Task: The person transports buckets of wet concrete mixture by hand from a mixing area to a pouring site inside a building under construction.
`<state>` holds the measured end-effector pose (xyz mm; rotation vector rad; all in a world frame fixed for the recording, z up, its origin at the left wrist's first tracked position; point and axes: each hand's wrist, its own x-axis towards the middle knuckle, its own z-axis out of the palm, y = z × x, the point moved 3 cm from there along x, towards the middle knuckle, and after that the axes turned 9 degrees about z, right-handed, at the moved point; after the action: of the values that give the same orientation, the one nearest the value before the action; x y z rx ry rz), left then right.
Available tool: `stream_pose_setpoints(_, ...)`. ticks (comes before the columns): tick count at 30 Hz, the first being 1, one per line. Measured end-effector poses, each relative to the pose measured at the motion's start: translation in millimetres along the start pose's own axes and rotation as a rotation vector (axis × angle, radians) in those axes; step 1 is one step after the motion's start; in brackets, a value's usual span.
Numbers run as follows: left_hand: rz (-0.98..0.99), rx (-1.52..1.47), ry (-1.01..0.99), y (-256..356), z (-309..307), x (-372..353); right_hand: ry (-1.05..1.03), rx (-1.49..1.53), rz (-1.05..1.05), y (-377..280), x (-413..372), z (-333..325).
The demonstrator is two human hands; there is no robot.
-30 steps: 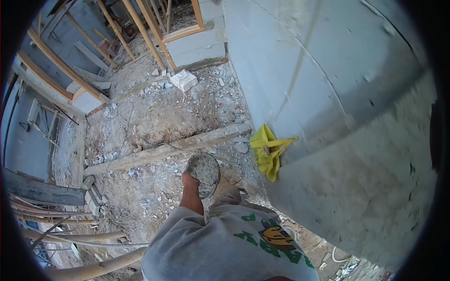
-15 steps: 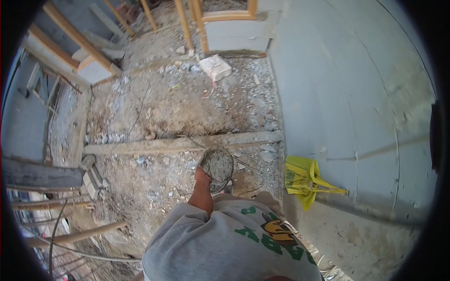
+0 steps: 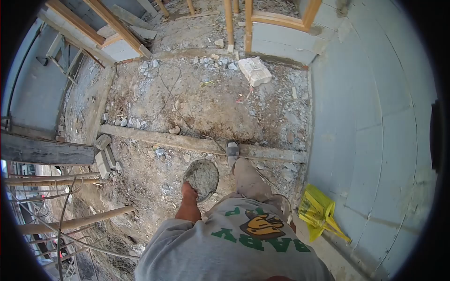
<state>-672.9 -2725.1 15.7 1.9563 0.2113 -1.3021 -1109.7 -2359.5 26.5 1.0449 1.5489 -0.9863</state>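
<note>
A round dark bucket [image 3: 218, 179] hangs low in front of me, left of my leg, filled nearly to its rim with wet grey mortar [image 3: 202, 175]. My left hand [image 3: 189, 191] is closed on the bucket at its near-left edge, the arm reaching straight down. The bucket's sides are mostly hidden below its rim. My right hand does not show; my grey printed shirt [image 3: 262, 246] fills that side. One foot in a grey sandal [image 3: 232, 149] is forward at the concrete strip.
A low concrete strip [image 3: 173, 141] crosses the rubble floor. Beyond it lies a white block-like bundle [image 3: 254, 71]. A yellow bag [image 3: 317, 208] rests by the right wall [image 3: 356, 140]. Concrete blocks [image 3: 104, 159], a dark beam [image 3: 47, 150] and poles [image 3: 77, 220] are at left.
My view has turned and moved forward. A sandaled foot has come out ahead to the strip. The bucket, still in my left hand, now appears farther left.
</note>
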Motion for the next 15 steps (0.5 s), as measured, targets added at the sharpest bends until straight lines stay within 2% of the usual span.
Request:
stream_pose_setpoints(4,0.044,-0.054,0.127,47.1,-9.9,19.3,-0.037,-0.072,0.025,-51.5,3.9,90.0)
stream_pose_setpoints(7,0.0,-0.055,0.213,87.8,-8.6,25.2,-0.039,-0.054,0.04,-100.8,-8.1,176.4)
stream_pose_setpoints(10,0.031,-0.182,0.122,128.8,3.4,23.2,-0.262,0.046,-0.126,-169.1,-67.5,297.8)
stream_pose_setpoints(12,0.021,-0.252,0.156,145.1,8.3,20.5,-0.146,-0.094,-0.153,-204.3,-94.3,338.7)
stream_pose_setpoints(14,-0.013,-0.355,0.254,153.9,12.7,23.9,-0.088,-0.091,-0.197,-226.8,-105.1,380.6)
stream_pose_setpoints(15,-0.013,-0.37,0.242,157.3,16.5,31.6,-0.032,-0.075,-0.239,-240.7,-106.7,402.6)
